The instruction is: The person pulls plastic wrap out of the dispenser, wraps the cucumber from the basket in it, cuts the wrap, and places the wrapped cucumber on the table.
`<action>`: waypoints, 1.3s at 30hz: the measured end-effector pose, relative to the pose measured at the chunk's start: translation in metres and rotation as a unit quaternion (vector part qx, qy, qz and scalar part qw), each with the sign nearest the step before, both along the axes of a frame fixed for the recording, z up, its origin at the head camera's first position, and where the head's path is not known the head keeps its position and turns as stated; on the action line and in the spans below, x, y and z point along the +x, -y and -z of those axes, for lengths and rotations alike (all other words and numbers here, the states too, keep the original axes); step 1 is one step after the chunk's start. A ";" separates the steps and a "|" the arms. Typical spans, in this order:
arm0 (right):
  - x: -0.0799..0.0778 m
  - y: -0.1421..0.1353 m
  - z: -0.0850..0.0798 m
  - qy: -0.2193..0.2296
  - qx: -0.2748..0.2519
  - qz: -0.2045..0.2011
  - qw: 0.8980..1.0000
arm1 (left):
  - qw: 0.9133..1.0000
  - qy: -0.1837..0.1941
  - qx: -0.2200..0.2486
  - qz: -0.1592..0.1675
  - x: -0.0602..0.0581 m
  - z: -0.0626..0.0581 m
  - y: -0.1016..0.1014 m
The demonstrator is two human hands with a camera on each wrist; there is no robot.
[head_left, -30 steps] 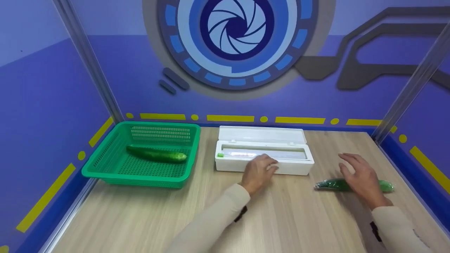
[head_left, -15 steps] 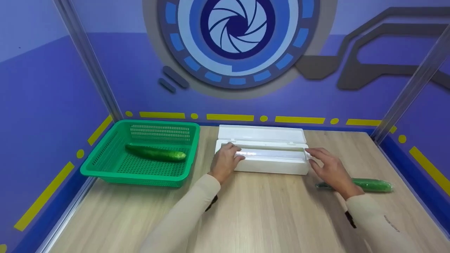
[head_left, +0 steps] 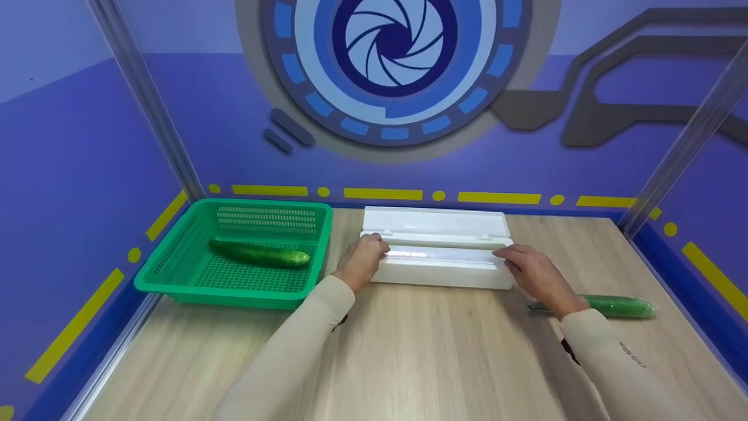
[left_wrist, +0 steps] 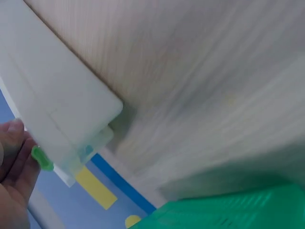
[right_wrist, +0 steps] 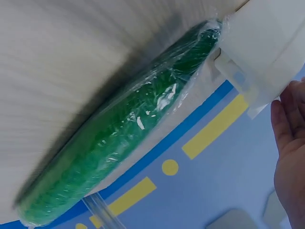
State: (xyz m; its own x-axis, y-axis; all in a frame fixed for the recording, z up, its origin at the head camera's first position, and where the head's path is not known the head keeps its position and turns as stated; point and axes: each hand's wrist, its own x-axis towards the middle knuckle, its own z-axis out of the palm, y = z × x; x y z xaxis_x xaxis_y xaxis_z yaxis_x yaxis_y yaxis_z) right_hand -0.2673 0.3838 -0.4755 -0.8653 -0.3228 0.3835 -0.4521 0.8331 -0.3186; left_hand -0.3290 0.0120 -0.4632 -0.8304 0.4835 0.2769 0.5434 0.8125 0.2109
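Note:
A white cling film box [head_left: 438, 276] stands at the back middle of the table, its lid [head_left: 435, 222] tipped back. Across its opening stretches shiny, clear cling film [head_left: 444, 256]. My left hand [head_left: 360, 261] pinches the film at the left end, beside a small green slider [left_wrist: 43, 158] in the left wrist view. At the right end my right hand [head_left: 539, 279] pinches the film's other side; its thumb is mostly hidden in the right wrist view. Behind the right wrist lies a cucumber [right_wrist: 119, 129] wrapped in wrinkled clear film, partly covered by that hand in the head view.
To the left stands a green perforated basket [head_left: 219, 297] with an unwrapped cucumber [head_left: 260, 254] in it. The wooden table [head_left: 409, 351] runs back to a purple-blue wall [head_left: 374, 175] with yellow marks. Side walls and metal posts [head_left: 152, 111] bound it.
My left hand has gone left along the box to its left end. The right hand has left the wrapped cucumber and come to the box's right end. Both now hold the film.

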 end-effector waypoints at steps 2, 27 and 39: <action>0.000 0.001 -0.001 0.009 0.009 0.005 1.000 | 0.999 0.020 -0.027 0.001 -0.002 -0.004 -0.001; -0.014 0.011 -0.003 -0.011 -0.129 0.063 0.990 | 0.997 -0.070 -0.038 -0.008 -0.013 -0.013 -0.001; -0.014 0.016 -0.006 -0.071 -0.091 0.069 0.991 | 0.998 -0.018 0.056 0.013 -0.015 -0.017 0.002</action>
